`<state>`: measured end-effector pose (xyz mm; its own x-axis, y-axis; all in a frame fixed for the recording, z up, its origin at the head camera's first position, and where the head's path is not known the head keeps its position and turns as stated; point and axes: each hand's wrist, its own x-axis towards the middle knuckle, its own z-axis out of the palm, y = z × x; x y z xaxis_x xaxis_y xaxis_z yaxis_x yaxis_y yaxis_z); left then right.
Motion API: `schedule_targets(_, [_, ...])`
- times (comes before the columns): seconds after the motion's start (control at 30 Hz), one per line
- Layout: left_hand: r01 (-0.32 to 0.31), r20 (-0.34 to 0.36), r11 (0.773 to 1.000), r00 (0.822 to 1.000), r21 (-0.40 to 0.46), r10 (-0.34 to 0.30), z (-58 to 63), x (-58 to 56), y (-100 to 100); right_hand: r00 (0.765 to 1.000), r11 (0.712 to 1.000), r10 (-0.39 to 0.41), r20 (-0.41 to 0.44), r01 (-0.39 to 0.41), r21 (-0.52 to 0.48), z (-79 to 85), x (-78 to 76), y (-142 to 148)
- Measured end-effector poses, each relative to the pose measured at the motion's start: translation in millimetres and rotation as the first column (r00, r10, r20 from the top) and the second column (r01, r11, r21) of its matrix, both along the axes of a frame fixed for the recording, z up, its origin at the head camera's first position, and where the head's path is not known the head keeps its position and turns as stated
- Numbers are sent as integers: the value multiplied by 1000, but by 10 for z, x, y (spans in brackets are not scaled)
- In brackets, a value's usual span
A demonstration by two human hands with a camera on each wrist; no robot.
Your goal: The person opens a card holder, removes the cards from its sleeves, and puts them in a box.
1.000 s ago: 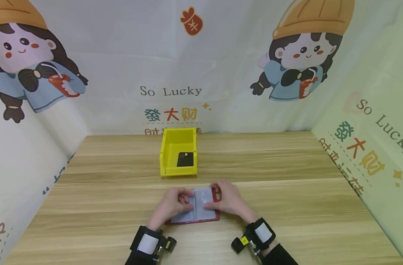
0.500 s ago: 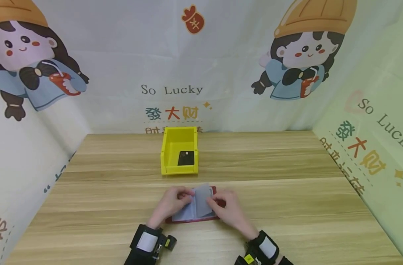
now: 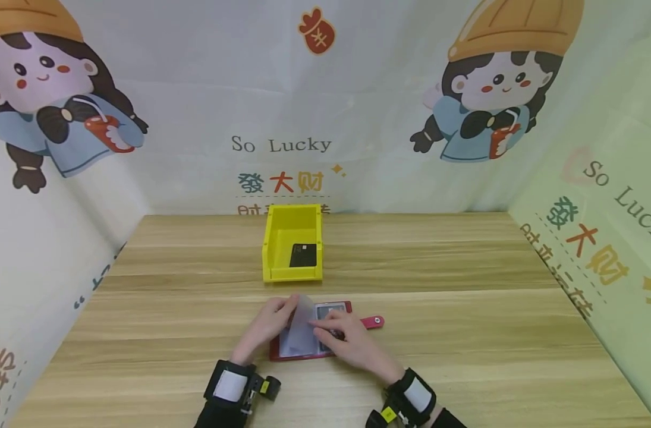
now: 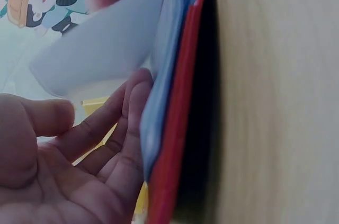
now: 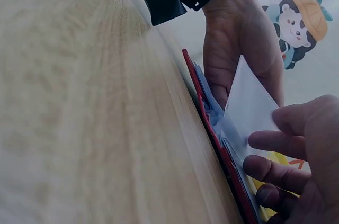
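Observation:
A red card holder [image 3: 325,355] lies spread on the table, its snap strap [image 3: 373,321] sticking out to the right. One clear plastic sleeve page [image 3: 302,333] stands lifted and leans left; another sleeve with a dark-patterned insert [image 3: 330,308] shows on the right half. My left hand [image 3: 271,321] is at the holder's left side, its fingers [image 4: 139,83] against the stacked pages and its thumb apart. With extended fingers my right hand [image 3: 352,342] touches the lifted page from the right; in the right wrist view its thumb [image 5: 291,119] is near the page's edge.
A yellow bin [image 3: 293,274] stands behind the card holder, with a black card [image 3: 303,255] lying inside it. The wooden table [image 3: 464,333] meets printed cloth walls [image 3: 379,119] at the back and sides.
My right hand has moved left from the holder's right edge, turning a sleeve page leftward. The insert on the right half and the strap have come into sight. The left hand stays at the left side.

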<state>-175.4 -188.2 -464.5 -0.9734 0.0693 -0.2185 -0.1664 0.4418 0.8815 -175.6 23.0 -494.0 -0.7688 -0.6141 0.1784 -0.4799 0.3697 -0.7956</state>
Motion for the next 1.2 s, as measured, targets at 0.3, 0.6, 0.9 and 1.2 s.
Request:
schedule_targets(0.3, [-8, -111, 986, 994, -164, -10, 53, 39, -40, 995, 994, -2, -99, 13, 111, -41, 20, 4])
schedule_targets(0.6, [-108, -70, 967, 993, -230, 94, 39, 59, -21, 962, 980, -142, -235, 169, 101, -102, 29, 225])
schedule_targets(0.9, [-140, -56, 960, 990, -243, 131, 36, 47, -41, 966, 949, -196, -168, 230, 216, -50, -42, 338])
schedule_targets(1.2, [-43, -254, 950, 967, -308, -38, 40, 88, 165, 968, 928, -200, -150, 237, 287, -25, -70, 348])
